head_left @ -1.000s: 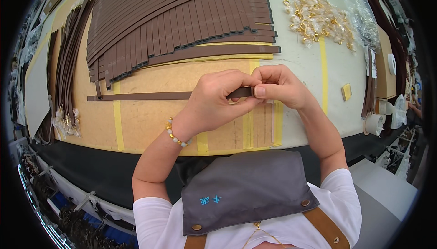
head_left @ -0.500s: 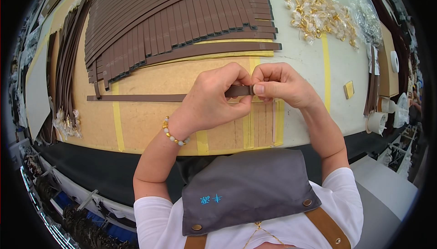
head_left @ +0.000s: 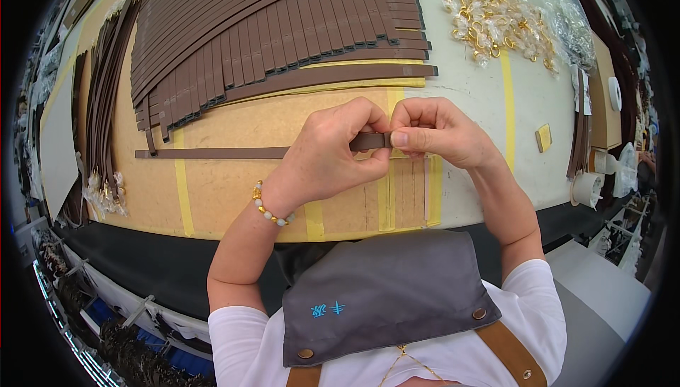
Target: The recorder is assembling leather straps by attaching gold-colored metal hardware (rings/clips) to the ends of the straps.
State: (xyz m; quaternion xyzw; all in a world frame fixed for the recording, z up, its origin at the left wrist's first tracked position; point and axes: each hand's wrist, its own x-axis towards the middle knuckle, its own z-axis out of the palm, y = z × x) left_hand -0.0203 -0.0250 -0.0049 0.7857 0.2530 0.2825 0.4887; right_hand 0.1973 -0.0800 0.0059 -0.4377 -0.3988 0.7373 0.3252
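Note:
A long brown strap (head_left: 219, 152) lies across the tan board, its right end raised between my two hands. My left hand (head_left: 336, 150) wears a beaded bracelet and pinches the strap a little back from its end, thumb below and fingers above. At the very end of the strap, my right hand (head_left: 435, 132) is closed, its thumb pressed against the curled fingers. The strap's tip is mostly hidden by the right fingers. Behind my hands, several brown straps (head_left: 283, 26) with dark ends are stacked in overlapping rows.
Gold clasps (head_left: 496, 22) in clear wrap are heaped at the far right beside a clear plastic bag (head_left: 567, 22). A small yellow block (head_left: 543, 138) lies right of my right hand. Bundled straps (head_left: 110, 89) with wrapped clasps lie at the left. White rolls (head_left: 586, 191) sit at the right edge.
My right hand has shifted very slightly to the left at the strap's end. Both hands otherwise keep the same grip.

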